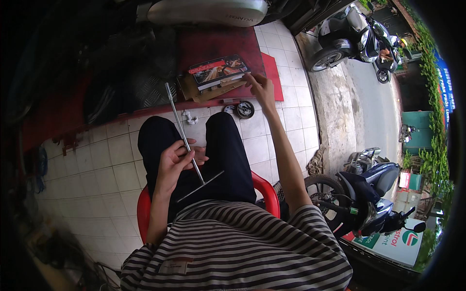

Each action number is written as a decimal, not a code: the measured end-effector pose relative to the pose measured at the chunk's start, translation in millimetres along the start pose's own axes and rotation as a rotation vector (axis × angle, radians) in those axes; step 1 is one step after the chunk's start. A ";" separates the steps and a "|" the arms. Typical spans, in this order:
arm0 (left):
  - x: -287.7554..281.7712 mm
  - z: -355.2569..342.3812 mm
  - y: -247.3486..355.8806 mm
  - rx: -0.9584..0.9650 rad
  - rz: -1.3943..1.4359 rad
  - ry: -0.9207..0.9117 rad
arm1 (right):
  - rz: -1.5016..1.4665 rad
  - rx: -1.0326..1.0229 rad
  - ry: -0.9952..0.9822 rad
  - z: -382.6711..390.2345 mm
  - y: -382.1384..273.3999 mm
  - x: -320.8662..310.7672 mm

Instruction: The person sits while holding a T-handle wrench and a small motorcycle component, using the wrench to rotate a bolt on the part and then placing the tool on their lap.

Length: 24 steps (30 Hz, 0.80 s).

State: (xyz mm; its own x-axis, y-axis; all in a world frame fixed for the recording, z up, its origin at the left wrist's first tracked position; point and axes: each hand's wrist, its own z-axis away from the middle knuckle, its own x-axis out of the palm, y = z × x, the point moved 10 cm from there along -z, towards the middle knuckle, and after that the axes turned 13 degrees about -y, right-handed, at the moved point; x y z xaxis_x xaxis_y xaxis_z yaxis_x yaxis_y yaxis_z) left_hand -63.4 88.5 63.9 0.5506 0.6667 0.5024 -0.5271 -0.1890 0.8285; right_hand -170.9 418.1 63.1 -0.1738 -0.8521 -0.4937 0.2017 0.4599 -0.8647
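T-handle wrench slants over the lap, its shaft clamped by the left hand. The right hand reaches beside the printed box; I cannot tell whether its fingers pinch anything. Lifting the box would call for gripping its edge.

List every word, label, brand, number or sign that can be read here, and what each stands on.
Wording is not copied here, only located.
Dark box with red band: lettering, partly blurred.
Silver motorbike part: faint letters, upside down.
Blue roadside sign: white letters, turned sideways.
White sign with green-and-red logo: large letters, turned sideways.
Label on striped shirt: too small to read.
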 end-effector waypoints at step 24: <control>-4.2 13.5 -22.8 -0.015 0.035 0.098 | -0.621 -0.050 -0.581 183.4 -26.1 130.2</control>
State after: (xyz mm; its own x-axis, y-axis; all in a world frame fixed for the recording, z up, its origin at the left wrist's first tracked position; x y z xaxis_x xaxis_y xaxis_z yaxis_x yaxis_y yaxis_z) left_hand -45.0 80.3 46.3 0.4659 0.7276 0.5035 -0.5548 -0.2030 0.8068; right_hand -22.1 249.4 38.2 0.2858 -0.9402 0.1855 0.1880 -0.1348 -0.9729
